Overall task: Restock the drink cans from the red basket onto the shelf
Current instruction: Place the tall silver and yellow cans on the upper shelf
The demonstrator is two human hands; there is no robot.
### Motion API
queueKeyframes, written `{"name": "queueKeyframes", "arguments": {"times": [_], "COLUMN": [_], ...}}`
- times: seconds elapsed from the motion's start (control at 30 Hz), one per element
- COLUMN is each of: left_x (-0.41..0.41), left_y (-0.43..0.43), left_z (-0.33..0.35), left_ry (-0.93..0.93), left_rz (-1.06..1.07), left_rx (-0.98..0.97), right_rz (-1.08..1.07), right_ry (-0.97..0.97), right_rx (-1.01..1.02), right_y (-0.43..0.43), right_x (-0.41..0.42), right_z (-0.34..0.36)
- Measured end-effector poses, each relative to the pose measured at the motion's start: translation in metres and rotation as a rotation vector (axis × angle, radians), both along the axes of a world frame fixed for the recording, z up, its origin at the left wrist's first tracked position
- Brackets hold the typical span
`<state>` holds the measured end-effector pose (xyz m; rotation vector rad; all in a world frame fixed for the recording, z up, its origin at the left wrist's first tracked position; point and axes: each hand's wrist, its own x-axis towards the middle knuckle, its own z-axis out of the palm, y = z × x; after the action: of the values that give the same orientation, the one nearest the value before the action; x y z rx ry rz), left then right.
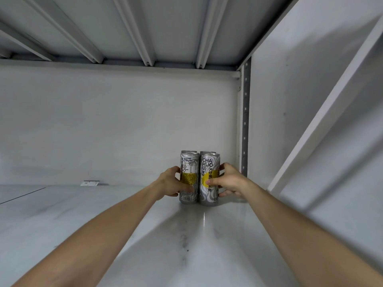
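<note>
left hand [169, 182]: fingers curled round the left can [188, 175], thumb across its label.
right can [209, 172]: upright on the shelf [145, 235], touching the left can; two back cans [207, 152] show behind.
right hand [231, 180]: fingers wrapped round the right can, thumb on its yellow band.

Small white card [90, 183], print too small to read, lies flat at the foot of the back wall [116, 125], left of centre. Grey perforated post [245, 121] stands upright in the right rear corner. Pale side panel [275, 121] just beyond it. White slanted bar [321, 112] crosses the right side. Ribs [137, 38] run overhead, front to back.
</note>
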<state>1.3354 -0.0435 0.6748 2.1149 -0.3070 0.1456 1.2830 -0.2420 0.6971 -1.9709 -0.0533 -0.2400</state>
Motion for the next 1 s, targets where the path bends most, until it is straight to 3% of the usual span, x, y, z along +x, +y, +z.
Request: {"name": "queueKeyframes", "arguments": {"times": [0.47, 0.67, 1.0], "left_x": [0.006, -0.014, -0.085], "left_y": [-0.001, 0.005, 0.032], "left_z": [-0.006, -0.007, -0.005], "left_ry": [-0.05, -0.376, -0.723], "left_rz": [0.023, 0.19, 0.283], "left_rx": [0.019, 0.505, 0.926], "right_rz": [-0.021, -0.176, -0.353], "right_ry": [-0.039, -0.207, -0.387], "right_rx": [-0.088, -0.361, -0.871], "right_y": [-0.005, -0.001, 0.02], "right_x": [0.014, 0.003, -0.072], "right_z": [-0.008, -0.014, -0.012]}}
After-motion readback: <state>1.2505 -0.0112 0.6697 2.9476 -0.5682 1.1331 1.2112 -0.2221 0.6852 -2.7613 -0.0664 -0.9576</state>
